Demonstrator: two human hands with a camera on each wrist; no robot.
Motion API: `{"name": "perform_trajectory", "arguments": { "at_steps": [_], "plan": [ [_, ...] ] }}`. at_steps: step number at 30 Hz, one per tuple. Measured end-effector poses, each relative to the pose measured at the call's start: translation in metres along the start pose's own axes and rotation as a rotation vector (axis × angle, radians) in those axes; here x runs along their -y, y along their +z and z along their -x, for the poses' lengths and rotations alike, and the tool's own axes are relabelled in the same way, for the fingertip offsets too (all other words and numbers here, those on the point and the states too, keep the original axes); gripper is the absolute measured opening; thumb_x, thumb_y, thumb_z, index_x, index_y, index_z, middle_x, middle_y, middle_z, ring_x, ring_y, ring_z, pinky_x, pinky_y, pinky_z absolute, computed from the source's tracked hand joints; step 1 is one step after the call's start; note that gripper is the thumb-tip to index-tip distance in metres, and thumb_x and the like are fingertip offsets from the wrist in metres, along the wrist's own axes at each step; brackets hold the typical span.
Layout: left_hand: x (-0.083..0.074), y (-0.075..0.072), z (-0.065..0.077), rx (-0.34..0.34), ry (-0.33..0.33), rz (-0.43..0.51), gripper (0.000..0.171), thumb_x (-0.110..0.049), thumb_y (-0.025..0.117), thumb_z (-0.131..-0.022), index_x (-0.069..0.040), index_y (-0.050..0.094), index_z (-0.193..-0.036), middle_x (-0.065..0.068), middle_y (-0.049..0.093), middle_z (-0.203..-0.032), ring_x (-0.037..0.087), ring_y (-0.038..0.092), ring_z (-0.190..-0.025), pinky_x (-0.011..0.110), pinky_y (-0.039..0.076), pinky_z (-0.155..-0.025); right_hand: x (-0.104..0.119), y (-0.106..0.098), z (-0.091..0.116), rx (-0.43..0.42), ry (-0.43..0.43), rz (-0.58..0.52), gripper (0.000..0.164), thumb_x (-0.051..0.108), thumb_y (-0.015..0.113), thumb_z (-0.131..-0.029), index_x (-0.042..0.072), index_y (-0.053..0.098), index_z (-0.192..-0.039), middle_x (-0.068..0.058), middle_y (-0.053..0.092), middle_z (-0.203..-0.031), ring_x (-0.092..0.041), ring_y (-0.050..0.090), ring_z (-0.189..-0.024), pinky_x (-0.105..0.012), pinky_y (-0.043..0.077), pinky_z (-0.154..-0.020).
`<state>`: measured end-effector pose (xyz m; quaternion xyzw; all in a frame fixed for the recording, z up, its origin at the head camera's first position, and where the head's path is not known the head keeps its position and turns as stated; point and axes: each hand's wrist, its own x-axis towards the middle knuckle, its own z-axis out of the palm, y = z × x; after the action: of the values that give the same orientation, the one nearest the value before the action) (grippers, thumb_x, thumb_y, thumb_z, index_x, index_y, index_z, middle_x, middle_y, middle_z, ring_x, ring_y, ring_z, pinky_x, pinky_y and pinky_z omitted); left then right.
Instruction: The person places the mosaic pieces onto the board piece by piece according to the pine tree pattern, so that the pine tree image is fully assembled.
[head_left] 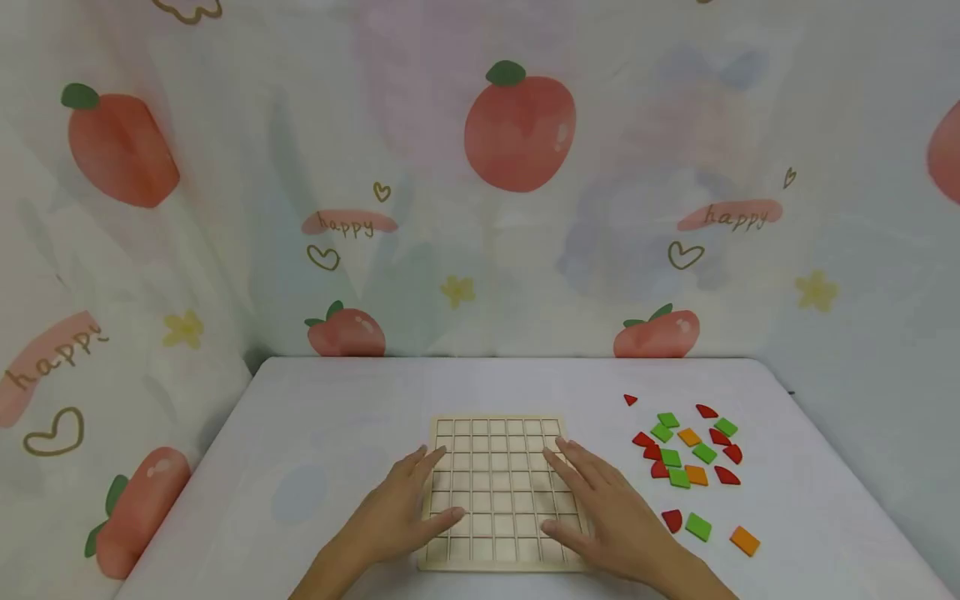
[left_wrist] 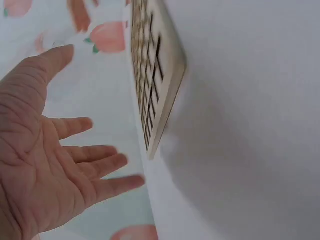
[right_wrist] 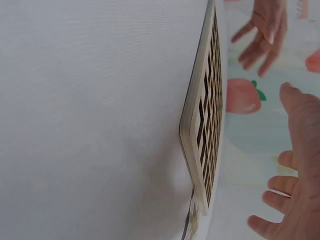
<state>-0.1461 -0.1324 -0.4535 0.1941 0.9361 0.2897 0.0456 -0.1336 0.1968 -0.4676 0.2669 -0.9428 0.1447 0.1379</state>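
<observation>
A pale wooden board (head_left: 504, 502) with a grid of square cells lies on the white table in the head view. My left hand (head_left: 399, 515) is over its left edge and my right hand (head_left: 611, 523) over its right edge, fingers spread. In the left wrist view the left hand (left_wrist: 47, 170) appears apart from the board (left_wrist: 161, 95), palm showing and nothing held. The right wrist view likewise shows the right hand (right_wrist: 302, 175) with spread fingers, apart from the board's rim (right_wrist: 189, 127).
Right of the board lie scattered red quarter-round pieces (head_left: 672, 521), green tiles (head_left: 698, 527) and orange tiles (head_left: 745, 541). One small red piece (head_left: 630, 400) sits farther back. A printed cloth (head_left: 517, 275) hangs behind the table and along its sides.
</observation>
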Motion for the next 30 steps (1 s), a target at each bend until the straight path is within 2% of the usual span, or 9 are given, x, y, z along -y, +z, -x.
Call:
{"name": "perform_trajectory", "arguments": {
  "at_steps": [2,5,8,13,16,20,23,30],
  "plan": [
    [0.007,-0.009,0.003,-0.009,-0.046,0.067,0.086,-0.061,0.068,-0.091,-0.012,0.040,-0.156,0.021,0.042,-0.157,0.043,0.042,-0.143,0.068,0.041,-0.108,-0.004,-0.006,0.005,0.006,0.055,-0.052,0.085,0.060,0.070,-0.090,0.024,0.036,-0.160,-0.004,0.039,-0.163,-0.026,0.043,-0.144,-0.052,0.047,-0.110],
    [0.020,-0.017,0.005,-0.023,-0.082,0.117,0.083,-0.054,0.075,-0.089,-0.008,0.045,-0.152,0.016,0.049,-0.153,0.040,0.043,-0.143,0.063,0.038,-0.114,-0.013,-0.013,0.012,0.017,0.128,-0.112,0.085,0.054,0.073,-0.091,0.024,0.035,-0.161,-0.006,0.041,-0.161,-0.028,0.047,-0.141,-0.057,0.051,-0.104],
    [0.033,-0.021,0.004,-0.013,-0.087,0.130,0.084,-0.048,0.080,-0.086,-0.005,0.047,-0.150,0.017,0.051,-0.151,0.041,0.044,-0.142,0.062,0.036,-0.116,-0.024,-0.017,0.015,0.016,0.197,-0.137,0.082,0.049,0.075,-0.091,0.020,0.038,-0.159,-0.010,0.044,-0.158,-0.031,0.048,-0.138,-0.058,0.052,-0.102],
    [0.048,-0.018,-0.002,0.023,-0.084,0.145,0.089,-0.046,0.087,-0.078,-0.004,0.050,-0.147,0.020,0.051,-0.150,0.045,0.042,-0.142,0.064,0.034,-0.116,-0.050,-0.017,0.013,-0.047,0.266,-0.157,0.072,0.036,0.078,-0.092,0.008,0.047,-0.150,-0.016,0.053,-0.145,-0.037,0.053,-0.129,-0.063,0.052,-0.099],
    [0.052,-0.014,-0.007,0.045,-0.073,0.163,0.091,-0.044,0.092,-0.073,-0.005,0.053,-0.145,0.024,0.048,-0.152,0.049,0.034,-0.146,0.066,0.028,-0.118,-0.067,-0.015,0.006,-0.083,0.279,-0.160,0.066,0.028,0.079,-0.091,0.003,0.051,-0.146,-0.019,0.058,-0.136,-0.037,0.059,-0.117,-0.060,0.056,-0.093],
    [0.055,-0.009,-0.012,0.078,-0.017,0.169,0.090,-0.037,0.095,-0.069,-0.002,0.056,-0.142,0.029,0.044,-0.154,0.056,0.024,-0.148,0.073,0.018,-0.118,-0.090,-0.013,-0.006,-0.082,0.305,-0.151,0.062,0.020,0.077,-0.092,0.000,0.052,-0.144,-0.024,0.058,-0.133,-0.041,0.058,-0.115,-0.062,0.056,-0.092],
    [0.056,-0.007,-0.015,0.095,0.012,0.160,0.087,-0.035,0.095,-0.068,-0.002,0.059,-0.140,0.029,0.044,-0.154,0.057,0.022,-0.148,0.077,0.014,-0.116,-0.105,-0.011,-0.015,-0.057,0.316,-0.140,0.060,0.016,0.075,-0.093,-0.001,0.050,-0.144,-0.027,0.055,-0.136,-0.046,0.054,-0.122,-0.065,0.053,-0.095],
    [0.055,-0.004,-0.017,0.109,-0.003,0.153,0.092,-0.033,0.096,-0.065,-0.003,0.057,-0.143,0.026,0.045,-0.154,0.054,0.023,-0.149,0.075,0.015,-0.117,-0.139,-0.009,-0.037,-0.047,0.243,-0.074,0.051,0.004,0.073,-0.091,-0.009,0.055,-0.137,-0.032,0.058,-0.129,-0.048,0.055,-0.119,-0.064,0.052,-0.096]
  ]
}}
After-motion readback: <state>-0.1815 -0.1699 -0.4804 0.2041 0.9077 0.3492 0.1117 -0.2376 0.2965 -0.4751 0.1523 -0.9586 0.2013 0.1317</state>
